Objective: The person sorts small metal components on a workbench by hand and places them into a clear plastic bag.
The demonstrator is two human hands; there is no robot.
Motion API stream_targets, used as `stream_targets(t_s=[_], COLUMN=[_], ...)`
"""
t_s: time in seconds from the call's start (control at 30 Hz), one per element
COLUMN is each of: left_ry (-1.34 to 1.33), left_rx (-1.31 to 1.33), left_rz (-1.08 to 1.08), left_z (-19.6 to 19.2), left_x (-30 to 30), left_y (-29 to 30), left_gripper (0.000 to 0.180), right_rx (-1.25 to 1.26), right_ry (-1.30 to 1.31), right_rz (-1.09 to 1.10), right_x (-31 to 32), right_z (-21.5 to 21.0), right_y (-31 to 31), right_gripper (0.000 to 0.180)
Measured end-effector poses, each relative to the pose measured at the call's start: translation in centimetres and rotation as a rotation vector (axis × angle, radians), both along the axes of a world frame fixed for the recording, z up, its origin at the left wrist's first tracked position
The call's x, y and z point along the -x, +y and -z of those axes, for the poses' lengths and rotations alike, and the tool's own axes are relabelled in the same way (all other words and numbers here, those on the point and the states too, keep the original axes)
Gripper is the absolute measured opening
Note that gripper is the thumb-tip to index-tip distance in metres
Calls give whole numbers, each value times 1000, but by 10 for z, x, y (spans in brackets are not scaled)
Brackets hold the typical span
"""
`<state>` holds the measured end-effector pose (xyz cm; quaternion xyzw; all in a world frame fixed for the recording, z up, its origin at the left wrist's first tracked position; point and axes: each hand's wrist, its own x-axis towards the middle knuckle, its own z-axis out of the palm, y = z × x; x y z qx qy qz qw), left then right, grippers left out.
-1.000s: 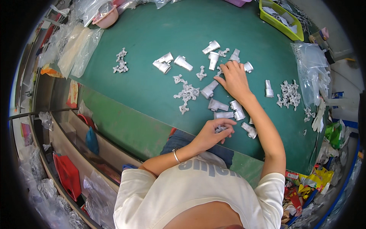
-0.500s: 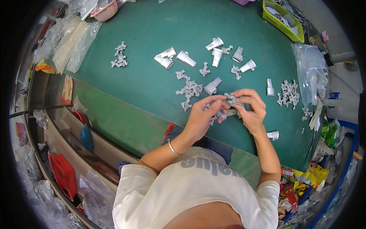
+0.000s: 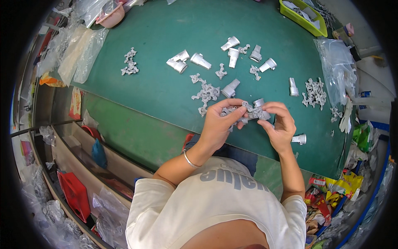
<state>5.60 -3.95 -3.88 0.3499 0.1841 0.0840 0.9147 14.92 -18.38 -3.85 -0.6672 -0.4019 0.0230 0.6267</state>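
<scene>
My left hand (image 3: 222, 123) is closed around several small grey metal castings (image 3: 229, 111), which stick out past its thumb and fingertips. At the other end of this bunch, my right hand (image 3: 282, 124) curls its thumb and fingers about a small grey casting (image 3: 260, 114). Just beyond the fingertips shows a silver tubular fitting (image 3: 258, 102); whether it is held or lies on the table I cannot tell. A heap of knobbly castings (image 3: 206, 93) and another silver fitting (image 3: 230, 88) lie beyond my left hand. One more fitting (image 3: 299, 139) lies beside my right wrist.
More silver fittings (image 3: 201, 61) and castings (image 3: 221, 71) are scattered over the green table (image 3: 145, 97). Casting piles lie at its left (image 3: 130, 62) and right (image 3: 314, 93). A yellow-green basket (image 3: 304, 18), a pink bowl (image 3: 112, 17) and plastic bags (image 3: 338, 68) line the edges.
My right hand has shifted slightly right and down, its fingers now lower around the castings. The silver fitting by the fingertips shows more plainly. My left hand keeps its hold; the view has shifted slightly.
</scene>
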Motion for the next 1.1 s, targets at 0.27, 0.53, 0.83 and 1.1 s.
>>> stream_targets(t_s=[0.27,0.53,0.83,1.1], left_ry=[14,-10,-33,-16], left_rx=[119,9,-47,4], left_rz=[67,56,79,106], left_z=[-3,-17,-11,-13], left_x=[7,10,15,18], left_y=[0,-2,-2,-3], left_gripper=[17,17,16,15], right_rx=[40,2,-72,-111], right_ry=[57,199,554,738], right_rz=[30,71,18,-5], right_x=[13,22,29,30], right_z=[-9,-12,-16,-16], right_y=[-1,-2,-2,-2], right_gripper=[29,11,15,15])
